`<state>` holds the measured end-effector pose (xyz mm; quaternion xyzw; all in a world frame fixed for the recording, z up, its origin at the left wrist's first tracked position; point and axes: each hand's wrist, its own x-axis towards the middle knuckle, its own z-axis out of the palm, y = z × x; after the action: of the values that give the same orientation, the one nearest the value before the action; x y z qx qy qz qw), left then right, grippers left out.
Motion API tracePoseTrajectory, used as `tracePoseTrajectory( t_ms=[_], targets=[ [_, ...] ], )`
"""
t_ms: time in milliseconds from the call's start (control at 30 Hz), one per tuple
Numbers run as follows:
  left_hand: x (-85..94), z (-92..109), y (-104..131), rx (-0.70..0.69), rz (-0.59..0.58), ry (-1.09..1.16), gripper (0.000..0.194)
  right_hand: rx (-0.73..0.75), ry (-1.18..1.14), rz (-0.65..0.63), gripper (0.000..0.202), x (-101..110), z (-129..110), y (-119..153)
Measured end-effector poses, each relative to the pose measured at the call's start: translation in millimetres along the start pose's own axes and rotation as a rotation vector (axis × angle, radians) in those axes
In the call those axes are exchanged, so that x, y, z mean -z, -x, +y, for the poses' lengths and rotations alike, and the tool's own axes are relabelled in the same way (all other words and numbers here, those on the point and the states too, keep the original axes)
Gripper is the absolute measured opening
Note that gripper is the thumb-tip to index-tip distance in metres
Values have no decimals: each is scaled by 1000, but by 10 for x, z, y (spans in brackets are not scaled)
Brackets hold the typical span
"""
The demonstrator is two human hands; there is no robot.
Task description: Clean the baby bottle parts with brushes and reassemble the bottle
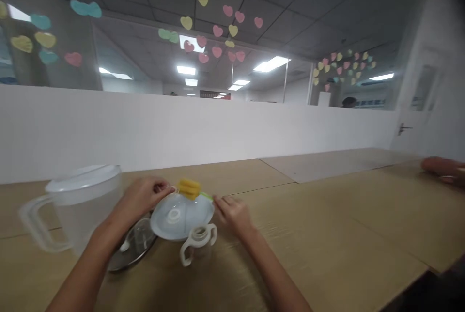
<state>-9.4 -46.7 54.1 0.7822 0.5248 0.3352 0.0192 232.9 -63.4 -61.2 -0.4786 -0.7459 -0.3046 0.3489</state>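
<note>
My right hand [232, 212] is closed around the green handle of a yellow sponge brush [189, 189], whose head is over the far rim of a pale bowl [196, 217]. My left hand [148, 192] pinches something small and whitish at the bowl's far left rim, too blurred to name. Inside the bowl lies a white ring [173, 215]. In front of the bowl stands a clear cup [199, 249] with two white handles and an open top.
A large translucent lidded pitcher [85, 195] stands at the left. Behind my left forearm, a dark round tray [125, 261] bears a clear piece [141, 235]. At the far right, another person's arm [441, 166] rests on the brown tabletop [327, 220]. A white wall [218, 128] runs behind.
</note>
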Motion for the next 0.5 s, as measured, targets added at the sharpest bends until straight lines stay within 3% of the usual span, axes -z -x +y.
tracePoseTrajectory(
  t_ms=[100, 267, 400, 500],
  targets=[
    [141, -147, 52, -7, -98, -95, 35, -108, -34, -25, 26, -20, 67, 53],
    [241, -501, 94, 151, -275, -252, 21, -176, -33, -70, 25, -107, 133, 118],
    [114, -723, 95, 413, -559, -258, 16, -181, -36, -101, 25, -111, 131, 117],
    [-45, -818, 96, 518, -654, -241, 9, -177, -42, -113, 26, -108, 126, 116]
  ],
)
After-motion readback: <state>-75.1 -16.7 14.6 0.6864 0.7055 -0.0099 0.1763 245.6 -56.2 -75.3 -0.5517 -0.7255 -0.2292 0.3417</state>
